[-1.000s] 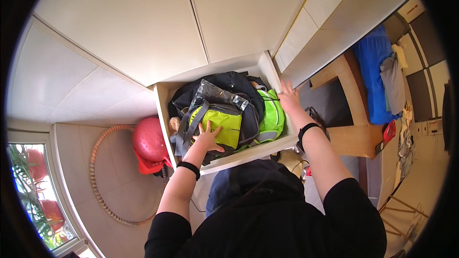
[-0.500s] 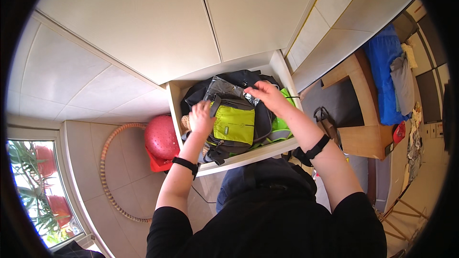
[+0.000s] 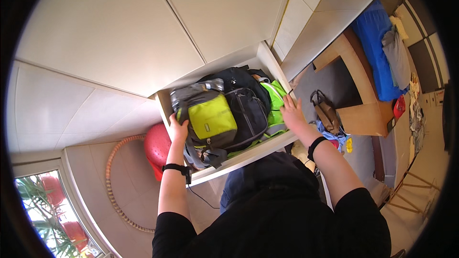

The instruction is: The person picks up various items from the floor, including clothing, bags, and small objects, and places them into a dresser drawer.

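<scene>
The person's dark trousers (image 3: 275, 181) came up close to the front board (image 3: 258, 153) of the pulled-out drawer, which ran just in front of them at twelve o'clock. A black wristband (image 3: 313, 147) sat on the right arm.

The left hand (image 3: 178, 129) was at the left side of a lime-and-grey backpack (image 3: 213, 117), thumb toward it; I could not tell whether the fingers gripped the fabric or merely lay against it. The right hand (image 3: 292, 115) had its fingers spread, closed around nothing, over the drawer's right side beside a neon-green bag (image 3: 274, 95).

The lime-and-grey backpack lay in the drawer's left half, between two and three o'clock from the left hand, clearly the nearer one, and near nine from the right. Its long axis leaned from eleven to five, with a grey strap (image 3: 215, 156) down by the front board. A dark grey zipped backpack (image 3: 247, 114) pressed against its three o'clock side, between it and the right hand. At its twelve o'clock end was crinkled clear plastic (image 3: 214, 84), and past that a black bag (image 3: 234, 73).

Sideways room was tight: the drawer's left wall (image 3: 164, 102) stood just beside the left hand at ten o'clock. Upward, nothing covered the bags. Behind the drawer, at twelve, rose pale cabinet doors (image 3: 119, 28).

Farther out were a red ball (image 3: 158, 144) and a hoop (image 3: 111, 181) at eight to nine o'clock, a brown bag (image 3: 327, 114) at three, and a blue cover (image 3: 377, 48) toward two.
</scene>
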### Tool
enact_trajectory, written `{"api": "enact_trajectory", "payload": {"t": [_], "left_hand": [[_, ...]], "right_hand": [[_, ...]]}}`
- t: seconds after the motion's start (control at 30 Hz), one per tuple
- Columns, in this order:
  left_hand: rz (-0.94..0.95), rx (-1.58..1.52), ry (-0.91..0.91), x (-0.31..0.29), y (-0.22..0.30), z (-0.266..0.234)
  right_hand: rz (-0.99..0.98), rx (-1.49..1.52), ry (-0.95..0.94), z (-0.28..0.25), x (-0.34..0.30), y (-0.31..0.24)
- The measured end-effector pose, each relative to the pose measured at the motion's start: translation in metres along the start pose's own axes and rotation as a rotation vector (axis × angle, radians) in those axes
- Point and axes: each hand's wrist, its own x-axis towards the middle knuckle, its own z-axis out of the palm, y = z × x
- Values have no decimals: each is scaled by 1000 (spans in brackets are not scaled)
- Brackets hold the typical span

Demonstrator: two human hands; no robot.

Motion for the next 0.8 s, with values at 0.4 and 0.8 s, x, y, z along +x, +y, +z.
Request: {"api": "enact_trajectory", "payload": {"t": [0.4,0.8], "left_hand": [[-242,299,-303,-14,23,-21],[738,-143,-141,-130,161,41]], "right_hand": [[-197,1519,120,-98,7,-103],[-5,1651,277,19,-129,-26]]}}
